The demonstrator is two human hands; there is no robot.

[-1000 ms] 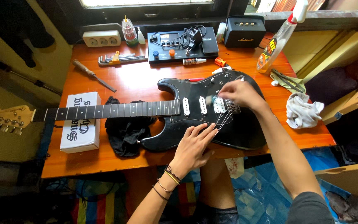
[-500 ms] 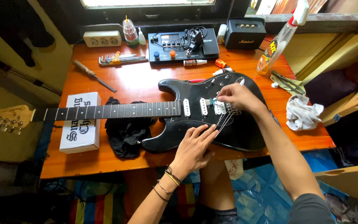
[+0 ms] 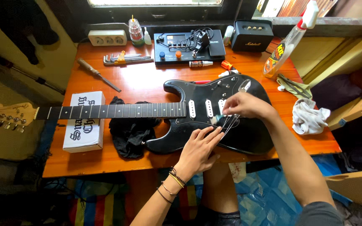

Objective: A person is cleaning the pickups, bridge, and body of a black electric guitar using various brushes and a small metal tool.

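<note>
Right hand (image 3: 248, 105) over the bridge end of the black electric guitar (image 3: 214, 115), fingers drawn together, pinching a small pale tool or cloth scrap (image 3: 215, 119) against the body; exactly what it pinches, cannot tell. Loose guitar strings (image 3: 230, 123) fan out just below the pinch, slack across the body. Left hand (image 3: 200, 148) lies flat, fingers spread, pressing on the guitar's lower edge just beneath and left of the pinch, holding nothing. Guitar lies face up across the orange wooden table (image 3: 147, 83), neck (image 3: 114, 111) running far left of the grip, over a black cloth (image 3: 130, 129) and a white box (image 3: 84, 121), headstock (image 3: 9, 117) past the table edge. Beyond the grip: black effects unit (image 3: 189, 42), small speaker (image 3: 254, 35). Right of it: spray bottle (image 3: 288, 44), white rag (image 3: 308, 117). Far left beyond: hex keys (image 3: 124, 58), screwdriver (image 3: 99, 75).
</note>
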